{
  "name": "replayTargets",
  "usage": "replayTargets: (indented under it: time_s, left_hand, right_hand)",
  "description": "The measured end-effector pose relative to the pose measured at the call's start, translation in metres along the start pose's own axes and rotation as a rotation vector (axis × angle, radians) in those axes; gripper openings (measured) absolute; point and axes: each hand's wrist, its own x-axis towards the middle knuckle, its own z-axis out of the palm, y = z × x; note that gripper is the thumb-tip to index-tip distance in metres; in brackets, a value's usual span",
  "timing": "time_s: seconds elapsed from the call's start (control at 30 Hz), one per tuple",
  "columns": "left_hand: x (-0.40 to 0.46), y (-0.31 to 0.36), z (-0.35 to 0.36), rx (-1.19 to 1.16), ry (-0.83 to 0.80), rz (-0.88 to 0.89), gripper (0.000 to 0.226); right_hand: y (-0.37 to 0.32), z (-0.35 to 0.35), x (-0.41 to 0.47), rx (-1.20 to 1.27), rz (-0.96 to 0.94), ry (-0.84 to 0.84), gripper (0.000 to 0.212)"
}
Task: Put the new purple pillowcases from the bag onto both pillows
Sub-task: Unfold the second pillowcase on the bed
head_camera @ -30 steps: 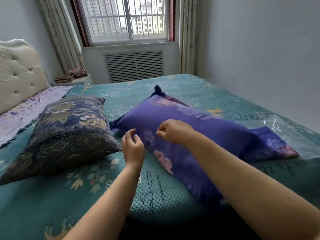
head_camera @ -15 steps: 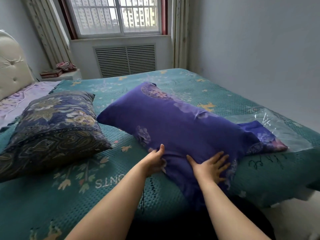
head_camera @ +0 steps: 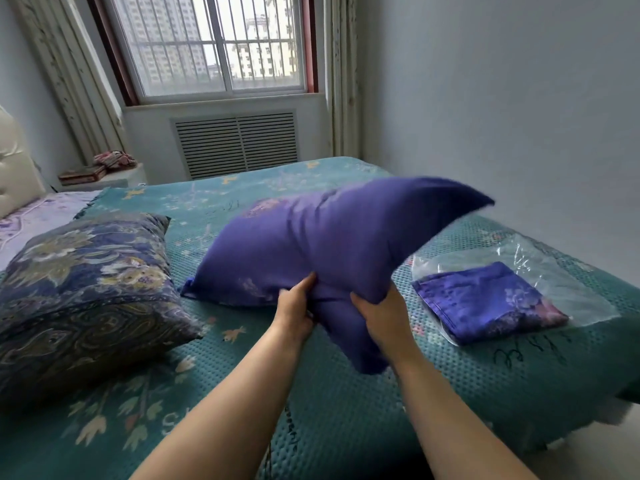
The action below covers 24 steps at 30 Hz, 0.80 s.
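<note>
Purple pillow (head_camera: 332, 244) gripped between left hand (head_camera: 294, 310), right hand (head_camera: 384, 317).

The purple pillow (head_camera: 332, 244) is matt, creased cloth. The bag (head_camera: 540, 268) is clear glossy plastic film, the bedspread (head_camera: 346, 410) teal cloth with a dimpled weave, the headboard (head_camera: 14, 174) smooth and tufted.

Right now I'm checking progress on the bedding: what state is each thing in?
purple pillow: covered, right end lifted off the bed
patterned pillow: old case on, lying flat
folded purple pillowcase: unused, on the plastic bag
left hand: gripping purple pillow
right hand: gripping purple pillow
</note>
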Motion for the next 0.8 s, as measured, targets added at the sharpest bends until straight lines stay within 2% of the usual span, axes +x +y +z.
replayTargets:
  time_s: [0.1,0.2,0.3,0.37,0.43,0.6,0.7,0.77,0.8]
  left_hand:
    - [0.019,0.018,0.022,0.018,-0.055,0.217,0.049]
    - [0.043,0.055,0.048,0.206,-0.155,0.389,0.059]
    - [0.076,0.099,0.066,0.672,-0.222,0.425,0.079]
    - [0.096,0.109,0.064,1.06,-0.141,0.372,0.078]
    - [0.104,0.098,0.055,1.221,-0.088,0.281,0.064]
    - [0.101,0.043,0.023,1.271,-0.15,0.063,0.041]
    - [0.091,0.016,0.015,1.317,-0.225,0.035,0.034]
    - [0.082,0.003,0.014,1.318,-0.275,0.03,0.033]
    - [0.078,-0.003,0.014,1.31,-0.287,0.026,0.032]
  right_hand:
    - [-0.024,0.003,0.025,0.039,-0.073,0.031,0.043]
    - [-0.047,0.011,0.08,0.132,-0.089,0.117,0.052]
    - [-0.052,0.013,0.162,0.188,-0.097,0.15,0.091]
    - [-0.035,0.004,0.207,-0.034,0.001,0.112,0.105]
    - [-0.014,-0.009,0.224,-0.278,0.091,0.062,0.099]
    - [0.052,-0.018,0.195,-0.725,0.183,0.06,0.069]
    - [0.096,-0.031,0.159,-0.945,0.496,0.149,0.046]
    - [0.118,-0.05,0.137,-0.987,0.657,0.169,0.046]
    - [0.128,-0.06,0.127,-1.036,0.672,0.165,0.048]
